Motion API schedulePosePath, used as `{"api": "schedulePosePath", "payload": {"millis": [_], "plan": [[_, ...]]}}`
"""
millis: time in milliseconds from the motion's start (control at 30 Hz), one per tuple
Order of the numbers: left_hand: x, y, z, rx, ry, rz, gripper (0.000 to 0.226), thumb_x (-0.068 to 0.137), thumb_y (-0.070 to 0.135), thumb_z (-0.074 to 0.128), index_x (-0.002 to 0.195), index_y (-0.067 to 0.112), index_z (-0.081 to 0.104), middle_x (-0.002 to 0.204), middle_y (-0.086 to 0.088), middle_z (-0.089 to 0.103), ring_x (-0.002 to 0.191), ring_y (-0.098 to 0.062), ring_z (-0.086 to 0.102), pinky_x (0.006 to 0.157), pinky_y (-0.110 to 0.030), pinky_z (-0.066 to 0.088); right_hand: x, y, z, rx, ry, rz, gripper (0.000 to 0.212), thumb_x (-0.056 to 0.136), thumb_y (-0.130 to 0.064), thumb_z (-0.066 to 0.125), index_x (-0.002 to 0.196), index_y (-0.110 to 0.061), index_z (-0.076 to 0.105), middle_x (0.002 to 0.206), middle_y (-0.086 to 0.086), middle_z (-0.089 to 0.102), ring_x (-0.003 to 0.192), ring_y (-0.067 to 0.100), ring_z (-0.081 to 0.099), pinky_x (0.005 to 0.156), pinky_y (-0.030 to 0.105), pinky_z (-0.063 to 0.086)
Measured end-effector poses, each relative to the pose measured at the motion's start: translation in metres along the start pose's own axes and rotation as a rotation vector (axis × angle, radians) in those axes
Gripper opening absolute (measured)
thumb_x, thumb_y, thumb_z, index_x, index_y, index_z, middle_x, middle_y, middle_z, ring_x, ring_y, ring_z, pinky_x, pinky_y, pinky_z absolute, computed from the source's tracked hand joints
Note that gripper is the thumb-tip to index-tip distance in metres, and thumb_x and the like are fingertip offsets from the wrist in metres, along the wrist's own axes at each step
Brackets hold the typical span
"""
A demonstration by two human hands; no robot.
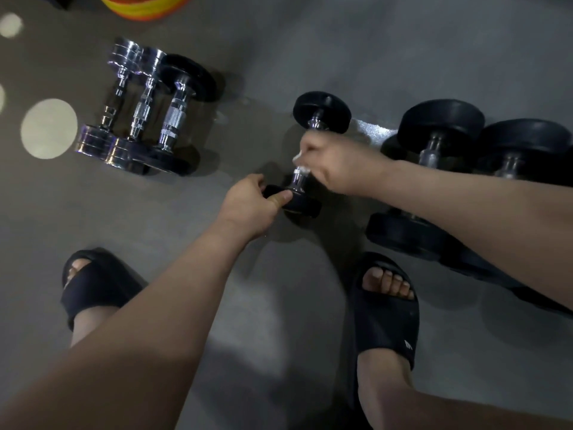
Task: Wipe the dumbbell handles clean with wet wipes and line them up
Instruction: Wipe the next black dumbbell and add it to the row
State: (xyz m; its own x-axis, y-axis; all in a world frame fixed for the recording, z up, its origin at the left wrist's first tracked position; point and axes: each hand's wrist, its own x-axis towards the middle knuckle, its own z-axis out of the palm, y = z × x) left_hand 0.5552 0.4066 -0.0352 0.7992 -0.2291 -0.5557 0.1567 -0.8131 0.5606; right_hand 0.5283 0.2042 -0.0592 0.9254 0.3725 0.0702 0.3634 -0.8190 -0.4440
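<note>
Right hand (331, 164) was curled around the handle (298, 178) of the small black dumbbell (322, 110), with a white wipe (298, 158) bunched between fingers and chrome. Left hand (248, 203) gripped the near weight (302, 203), thumb on its face, steadying it on the floor (279, 57). That handle ran away from the feet, leaning a bit right at the far end, so I'd guess any wiping stroke had to follow that line. Row of three dumbbells (145, 113) sat well off left, nearer the left hand; two bigger dumbbells (440, 128) sat on the right.

Black slippers (387, 324) on grey floor (279, 305)
</note>
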Motion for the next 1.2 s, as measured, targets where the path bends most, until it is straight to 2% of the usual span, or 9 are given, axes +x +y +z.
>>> {"api": "schedulePosePath", "payload": {"millis": [100,233,333,433,500,633,800,1000,1200], "plan": [[0.002,-0.001,-0.006,0.061,0.031,-0.001,0.05,0.089,0.037,0.073,0.129,0.009,0.063,0.12,-0.009,0.068,0.113,-0.025,0.062,0.096,-0.032,0.049,0.007,0.005,0.002,0.028,0.153,0.261,0.027,0.094,-0.015,0.051,0.094,0.003,0.071,0.099,0.016,0.06,0.084,0.035,0.06,0.071,0.033,0.048],[0.001,0.003,-0.008,0.08,-0.049,0.009,0.032,0.088,0.042,0.069,0.085,0.01,0.074,0.064,0.001,0.06,0.071,-0.023,0.063,0.057,-0.026,0.041,-0.005,-0.014,0.012,0.029,0.027,0.027,0.025,0.098,-0.014,0.05,0.098,0.0,0.07,0.098,0.013,0.058,0.082,0.028,0.056,0.07,0.032,0.045],[0.001,0.005,-0.004,0.124,-0.084,-0.001,0.049,0.08,0.056,0.073,0.068,0.01,0.064,0.06,-0.001,0.054,0.062,-0.02,0.055,0.046,-0.024,0.034,0.0,0.0,0.006,0.004,0.05,0.038,0.035,0.098,-0.02,0.044,0.1,0.0,0.073,0.1,0.015,0.06,0.084,0.031,0.06,0.072,0.033,0.049],[0.005,-0.001,0.001,0.183,-0.059,0.04,0.045,0.08,0.059,0.073,0.069,0.017,0.061,0.078,-0.011,0.064,0.092,-0.029,0.061,0.063,-0.027,0.037,0.012,0.011,0.002,0.02,0.173,0.276,0.034,0.092,-0.019,0.045,0.097,0.001,0.073,0.102,0.018,0.06,0.084,0.036,0.061,0.074,0.039,0.051],[0.008,-0.004,0.001,0.157,-0.056,0.031,0.039,0.081,0.057,0.074,0.072,0.02,0.063,0.086,-0.015,0.067,0.098,-0.03,0.061,0.068,-0.025,0.037,0.009,-0.001,0.01,0.025,0.183,0.227,0.028,0.092,-0.014,0.049,0.091,0.002,0.072,0.098,0.019,0.06,0.079,0.036,0.06,0.07,0.039,0.049],[0.013,-0.009,0.003,0.162,-0.05,0.046,0.045,0.08,0.058,0.073,0.085,0.013,0.07,0.088,-0.017,0.067,0.094,-0.03,0.063,0.065,-0.024,0.036,-0.009,-0.021,0.016,0.096,-0.013,-0.078,0.034,0.096,-0.016,0.043,0.101,-0.001,0.073,0.099,0.018,0.06,0.079,0.035,0.063,0.069,0.043,0.056],[0.014,-0.016,0.0,0.114,-0.061,0.058,0.042,0.082,0.055,0.073,0.09,0.014,0.073,0.09,-0.015,0.069,0.09,-0.027,0.065,0.065,-0.024,0.04,0.012,0.001,0.012,0.069,0.21,0.152,0.021,0.093,-0.008,0.055,0.089,0.003,0.072,0.095,0.017,0.061,0.077,0.033,0.062,0.065,0.045,0.055],[0.018,-0.016,0.001,0.142,-0.056,0.052,0.043,0.083,0.055,0.072,0.093,0.013,0.071,0.097,-0.017,0.067,0.079,-0.026,0.064,0.05,-0.02,0.034,0.002,-0.017,0.015,0.065,-0.039,-0.12,0.023,0.095,-0.013,0.052,0.095,-0.002,0.072,0.096,0.015,0.059,0.075,0.032,0.06,0.068,0.041,0.053],[0.017,-0.015,-0.004,0.119,-0.07,0.057,0.039,0.087,0.047,0.072,0.093,0.008,0.073,0.075,-0.006,0.062,0.058,-0.016,0.055,0.043,-0.015,0.035,0.02,0.008,0.003,0.062,0.202,0.26,0.024,0.092,-0.018,0.058,0.096,-0.004,0.077,0.099,0.017,0.061,0.085,0.034,0.063,0.078,0.037,0.052]]}}
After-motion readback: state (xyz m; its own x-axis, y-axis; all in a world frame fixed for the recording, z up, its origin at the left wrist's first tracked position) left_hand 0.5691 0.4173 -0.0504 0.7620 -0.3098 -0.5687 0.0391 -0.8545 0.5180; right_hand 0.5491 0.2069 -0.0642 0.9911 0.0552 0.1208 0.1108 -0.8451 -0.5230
